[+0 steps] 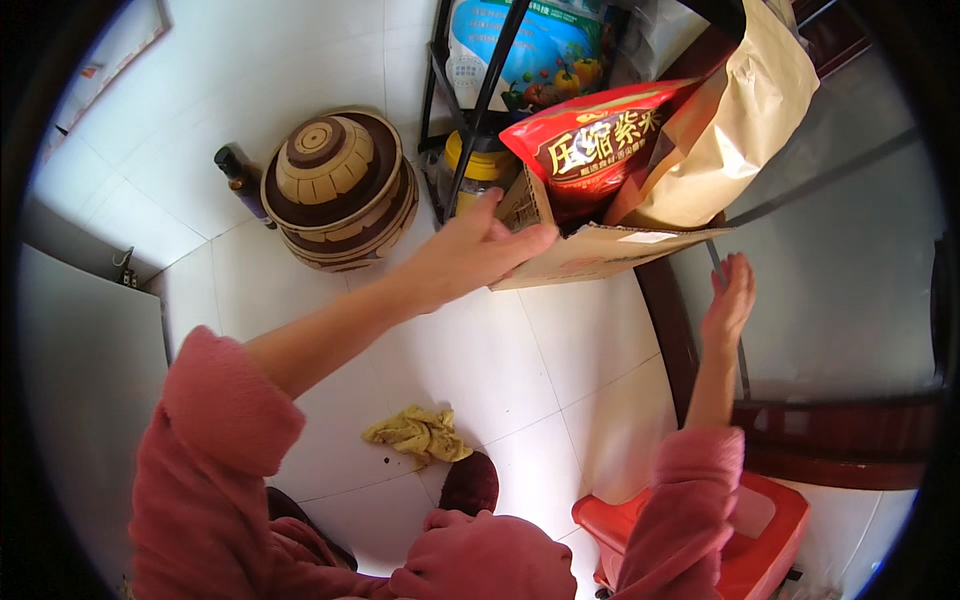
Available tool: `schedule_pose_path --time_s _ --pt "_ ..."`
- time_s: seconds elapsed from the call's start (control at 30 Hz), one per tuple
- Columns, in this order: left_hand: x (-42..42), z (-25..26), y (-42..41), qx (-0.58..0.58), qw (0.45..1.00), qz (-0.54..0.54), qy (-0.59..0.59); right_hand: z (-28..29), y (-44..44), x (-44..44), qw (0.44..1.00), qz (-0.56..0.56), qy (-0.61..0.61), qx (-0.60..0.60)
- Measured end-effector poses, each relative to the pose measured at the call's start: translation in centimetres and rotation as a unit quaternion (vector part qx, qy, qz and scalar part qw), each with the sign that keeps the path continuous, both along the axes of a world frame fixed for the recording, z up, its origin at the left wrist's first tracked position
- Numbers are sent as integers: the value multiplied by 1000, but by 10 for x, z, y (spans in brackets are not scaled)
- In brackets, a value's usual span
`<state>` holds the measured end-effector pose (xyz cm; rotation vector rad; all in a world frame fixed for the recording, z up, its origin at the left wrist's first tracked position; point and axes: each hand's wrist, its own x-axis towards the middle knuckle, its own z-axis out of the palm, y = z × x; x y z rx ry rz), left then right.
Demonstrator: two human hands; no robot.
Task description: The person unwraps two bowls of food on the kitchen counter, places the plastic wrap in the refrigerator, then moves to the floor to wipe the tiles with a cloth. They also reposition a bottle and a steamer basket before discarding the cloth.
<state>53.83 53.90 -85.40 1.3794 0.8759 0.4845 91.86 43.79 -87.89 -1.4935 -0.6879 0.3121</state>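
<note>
An open cardboard box (600, 255) stands before me at the upper right, on or against a black metal rack (491, 75). In it are a red plastic food packet (600, 150) bearing writing and a tan paper bag (727, 127). My left hand (491, 244) is at the box's left front corner, thumb stretched across the corner and fingers by the side wall; whether it grips the cardboard is unclear. Below the box's right corner, my right hand (731, 296) is raised, apart from the box, with nothing in it and its fingers slightly spread.
Left of the rack sit a brown patterned lidded pot (337, 187) and a dark bottle (246, 187). A yellow-lidded jar (476, 161) and a blue printed bag (525, 56) are on the rack. A yellow cloth (420, 435) lies on the tiles; a red plastic container (765, 517) stands lower right.
</note>
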Motion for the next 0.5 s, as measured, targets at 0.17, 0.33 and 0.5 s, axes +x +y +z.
schedule_pose_path --time_s 0.17,0.33,0.5 --pt "36 8 2 27 993 41 -110 27 48 34 948 235 188 -102" --pt "58 -31 17 145 978 132 69 54 67 37 933 245 67 -255" --pt "56 -18 11 212 967 82 119 44 78 30 946 107 -131 -275"
